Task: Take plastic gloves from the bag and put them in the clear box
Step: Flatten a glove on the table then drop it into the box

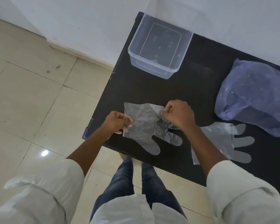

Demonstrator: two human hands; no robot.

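Note:
A clear plastic glove [144, 125] is stretched flat just above the black table [192, 88] near its front left corner. My left hand [116, 122] pinches the glove's cuff edge. My right hand [179, 113] grips its upper right part, fingers closed on the film. A second clear glove [229, 139] lies flat on the table to the right, partly under my right forearm. The bluish plastic bag [255, 96] sits at the right edge, bulging. The clear box [160, 46] stands open and looks empty at the table's far left.
The table's left edge and front edge border a tiled floor [31, 94]. A white wall [87, 21] runs behind the table. My legs in jeans [128, 178] stand at the table's front edge.

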